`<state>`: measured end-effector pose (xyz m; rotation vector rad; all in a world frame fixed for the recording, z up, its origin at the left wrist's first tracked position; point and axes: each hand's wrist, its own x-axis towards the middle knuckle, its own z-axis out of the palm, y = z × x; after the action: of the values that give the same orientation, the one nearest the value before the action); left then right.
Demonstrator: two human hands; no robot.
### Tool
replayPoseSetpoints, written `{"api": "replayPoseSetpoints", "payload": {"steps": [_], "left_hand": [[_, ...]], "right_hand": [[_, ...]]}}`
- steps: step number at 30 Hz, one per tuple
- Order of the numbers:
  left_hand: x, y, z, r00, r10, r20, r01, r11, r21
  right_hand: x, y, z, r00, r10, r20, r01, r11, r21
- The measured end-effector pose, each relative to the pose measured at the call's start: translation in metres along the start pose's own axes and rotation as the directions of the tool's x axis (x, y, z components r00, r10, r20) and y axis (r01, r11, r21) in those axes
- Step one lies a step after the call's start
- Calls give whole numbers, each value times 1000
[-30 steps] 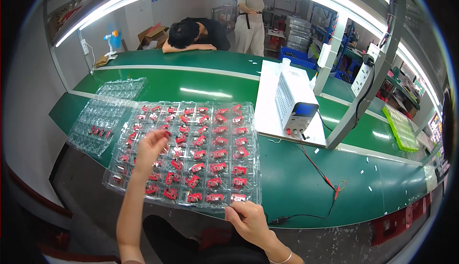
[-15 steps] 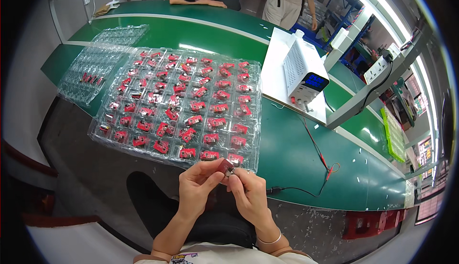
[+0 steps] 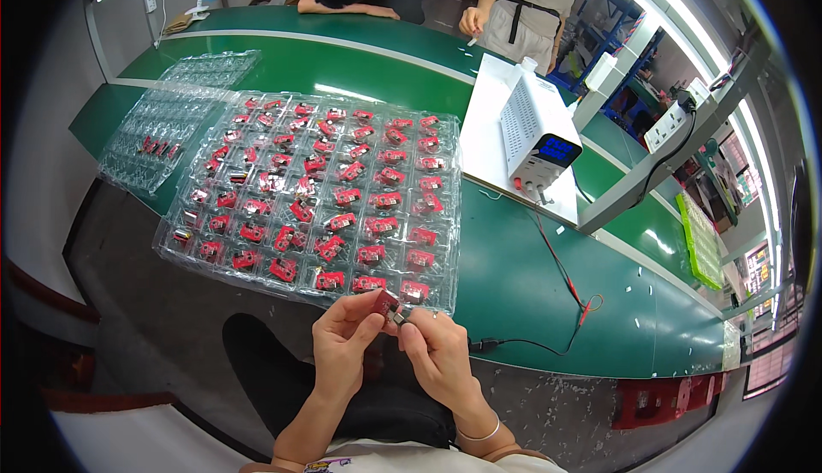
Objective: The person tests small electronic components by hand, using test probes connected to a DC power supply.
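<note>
Between the thumb and fingers of my left hand (image 3: pixel 341 345) is a small red circuit board (image 3: pixel 386 303), tilted up just off the near edge of the tray. My right hand (image 3: pixel 441 357) pinches a small silver metal piece (image 3: pixel 399 319) at the lower right edge of the board. Whether that piece is fixed to the board I cannot tell. Beyond both hands lies a clear plastic tray (image 3: pixel 452 186) with rows of compartments, many holding similar red boards (image 3: pixel 329 280).
Another clear tray (image 3: pixel 137 173) with several dark red pieces lies at the left. A white power supply (image 3: pixel 533 135) stands on a white board (image 3: pixel 481 130); red and black leads (image 3: pixel 555 255) trail to the table's front edge. Across the green table (image 3: pixel 514 293), one person leans on folded arms; another stands.
My hands and the board have shifted slightly left in view, and the silver piece shows more clearly. The standing person's hand has reached down over the far table edge.
</note>
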<state>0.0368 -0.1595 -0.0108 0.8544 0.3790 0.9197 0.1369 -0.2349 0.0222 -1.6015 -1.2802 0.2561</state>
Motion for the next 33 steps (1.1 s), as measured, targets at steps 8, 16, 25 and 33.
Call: {"api": "replayPoseSetpoints", "payload": {"steps": [8,16,25,33], "left_hand": [[-1,3,0,1000,-25,-2,25,1000,-17],[2,8,5,996,-76,42,81,989,-127],[-4,7,4,998,-50,31,52,996,-75],[-5,6,2,998,-23,52,26,999,-47]], "right_hand": [[0,-3,-2,1000,-2,21,3,1000,-14],[4,-10,-8,1000,-15,-7,15,1000,0],[1,-10,-8,1000,-30,0,30,1000,4],[2,-12,-10,999,-40,-4,40,999,-34]]}}
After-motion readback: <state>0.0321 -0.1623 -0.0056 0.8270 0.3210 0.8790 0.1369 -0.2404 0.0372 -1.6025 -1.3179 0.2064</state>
